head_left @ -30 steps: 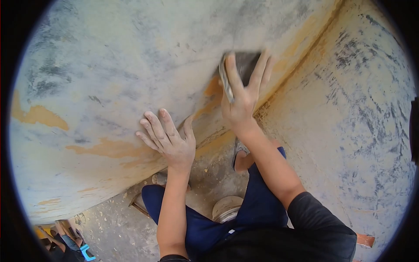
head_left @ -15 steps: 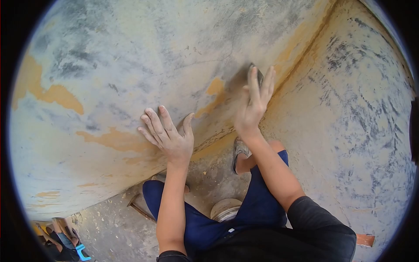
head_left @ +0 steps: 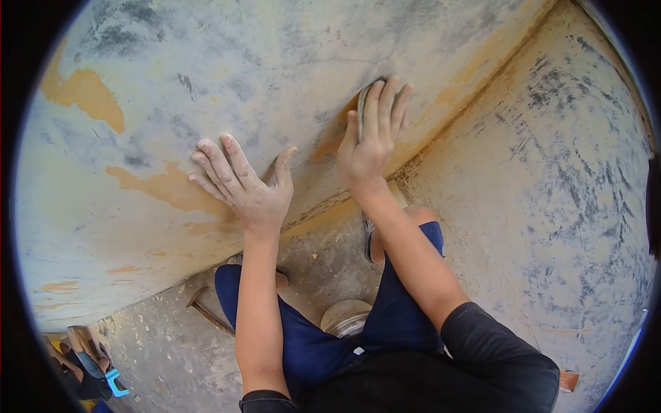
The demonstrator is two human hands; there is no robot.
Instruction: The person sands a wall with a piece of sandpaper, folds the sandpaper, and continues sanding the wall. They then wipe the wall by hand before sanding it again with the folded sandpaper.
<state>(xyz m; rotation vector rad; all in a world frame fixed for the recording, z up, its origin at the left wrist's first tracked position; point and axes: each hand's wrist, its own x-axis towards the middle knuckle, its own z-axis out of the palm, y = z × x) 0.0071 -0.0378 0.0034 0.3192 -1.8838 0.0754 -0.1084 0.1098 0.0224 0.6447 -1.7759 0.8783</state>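
My right hand [head_left: 370,141] presses a dark sanding block [head_left: 365,91] flat against a pale grey wall [head_left: 227,82] with orange patches, close to the inside corner. Only the block's top edge shows past my fingertips. My left hand [head_left: 241,182] lies flat on the same wall a little lower and to the left, fingers spread, holding nothing. Both hands look dusty.
A second wall [head_left: 551,193] meets the first at a corner on the right. Below, my blue-clad knees and a round tin [head_left: 344,318] sit on a dusty concrete floor. A metal tool [head_left: 206,313] lies near my left leg. Blue-handled items [head_left: 110,382] lie at bottom left.
My right hand slid the sanding block down the wall and then back up and left. My left hand shifted slightly up and left, still flat on the wall.
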